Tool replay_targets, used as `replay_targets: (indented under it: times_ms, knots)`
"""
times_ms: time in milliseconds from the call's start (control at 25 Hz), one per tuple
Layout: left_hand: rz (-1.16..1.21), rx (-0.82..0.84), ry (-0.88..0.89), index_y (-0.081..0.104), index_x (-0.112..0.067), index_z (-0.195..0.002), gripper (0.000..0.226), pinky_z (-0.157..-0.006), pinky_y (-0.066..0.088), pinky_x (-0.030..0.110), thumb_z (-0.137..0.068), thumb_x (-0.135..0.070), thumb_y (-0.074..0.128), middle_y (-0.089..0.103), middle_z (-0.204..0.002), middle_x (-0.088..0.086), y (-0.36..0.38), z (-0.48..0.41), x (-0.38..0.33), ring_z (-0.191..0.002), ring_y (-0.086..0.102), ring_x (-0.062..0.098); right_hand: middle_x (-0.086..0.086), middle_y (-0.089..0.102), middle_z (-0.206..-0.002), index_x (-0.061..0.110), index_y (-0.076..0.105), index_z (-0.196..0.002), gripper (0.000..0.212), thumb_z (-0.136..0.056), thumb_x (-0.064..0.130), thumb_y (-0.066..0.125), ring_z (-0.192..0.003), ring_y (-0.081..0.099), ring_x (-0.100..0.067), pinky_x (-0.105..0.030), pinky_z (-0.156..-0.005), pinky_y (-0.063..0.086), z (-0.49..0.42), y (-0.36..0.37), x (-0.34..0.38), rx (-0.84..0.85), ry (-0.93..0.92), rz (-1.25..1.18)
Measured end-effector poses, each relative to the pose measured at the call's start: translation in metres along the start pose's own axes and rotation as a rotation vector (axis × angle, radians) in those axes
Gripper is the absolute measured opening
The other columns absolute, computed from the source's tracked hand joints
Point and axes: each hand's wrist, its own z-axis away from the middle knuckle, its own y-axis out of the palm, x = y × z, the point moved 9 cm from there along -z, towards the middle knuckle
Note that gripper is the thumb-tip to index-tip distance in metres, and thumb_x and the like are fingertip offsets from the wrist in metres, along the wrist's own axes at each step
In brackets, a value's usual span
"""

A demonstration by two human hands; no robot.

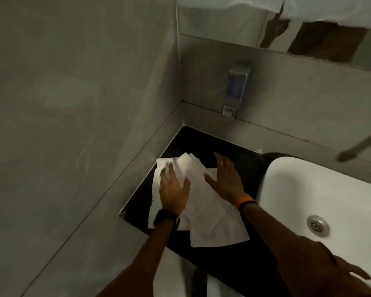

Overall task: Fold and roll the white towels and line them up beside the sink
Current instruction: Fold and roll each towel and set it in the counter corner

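Observation:
A white towel (210, 215) lies flat on the black counter (240, 155) to the left of the white sink (291, 189). It looks folded, with overlapping layers and corners sticking out at the far end. My left hand (174, 189) presses palm-down on the towel's left part, fingers spread. My right hand (225, 179) rests flat on the towel's right edge, fingers apart and pointing away from me. Neither hand grips the cloth.
Grey tiled walls close the counter in on the left and at the back. A soap dispenser (237, 88) hangs on the back wall. A mirror (266, 20) sits above it. The sink's drain (317, 225) is at the right. More white cloth (169, 273) hangs below the counter's front edge.

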Motion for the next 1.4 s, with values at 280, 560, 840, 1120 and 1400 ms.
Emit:
replay_targets:
  times_ms: [280,560,840,1120,1400]
  knots:
    - [0.413,-0.053,-0.422,0.043,-0.006,-0.137,0.064,-0.107,0.039,0.051,-0.08,-0.006,0.074,0.051,-0.133,0.027,0.066,0.024,0.072,-0.122,0.047,0.04,-0.014,0.034,-0.151,0.019,0.01,-0.151,0.087,-0.087,0.055,0.057,-0.133,0.036,-0.035,-0.05,-0.109,0.035,-0.004,0.09,-0.054,0.299,0.217,0.013]
    - [0.347,-0.017,-0.386,0.038,-0.017,-0.141,0.068,-0.102,0.043,0.053,-0.083,-0.014,0.072,0.039,-0.138,0.021,0.081,0.017,0.062,-0.122,0.044,0.038,-0.014,0.055,-0.133,0.015,0.037,-0.14,0.062,-0.088,0.037,0.063,-0.117,0.054,-0.029,-0.037,-0.1,0.045,-0.031,0.105,-0.062,0.435,0.27,-0.122]
    - [0.326,0.083,-0.134,0.019,-0.03,-0.149,0.08,-0.11,0.036,0.055,-0.087,-0.015,0.067,0.03,-0.148,0.018,0.062,-0.01,0.015,-0.131,0.037,0.037,-0.013,0.06,-0.128,0.017,0.054,-0.128,0.064,-0.077,0.054,0.064,-0.113,0.056,-0.029,-0.043,-0.102,0.045,-0.013,0.099,-0.062,0.502,0.311,-0.346]
    - [0.643,0.293,0.138,0.032,-0.041,-0.143,0.072,-0.104,0.043,0.047,-0.081,-0.02,0.063,0.044,-0.141,-0.01,0.029,-0.006,-0.107,-0.125,0.048,0.016,0.007,0.068,-0.109,0.04,0.06,-0.11,0.045,-0.069,0.022,0.067,-0.095,0.066,-0.011,-0.022,-0.074,0.057,0.018,-0.02,-0.073,0.118,0.383,-1.087]
    - [0.688,0.545,0.323,0.042,-0.041,-0.137,0.07,-0.077,0.05,0.005,-0.085,0.004,0.061,0.048,-0.134,-0.007,0.11,0.081,-0.269,-0.106,0.056,-0.011,-0.003,0.063,-0.112,0.039,0.05,-0.114,0.065,-0.06,0.007,0.064,-0.095,0.067,-0.02,-0.029,-0.068,0.058,0.128,-0.191,-0.185,-0.247,0.341,-1.282]
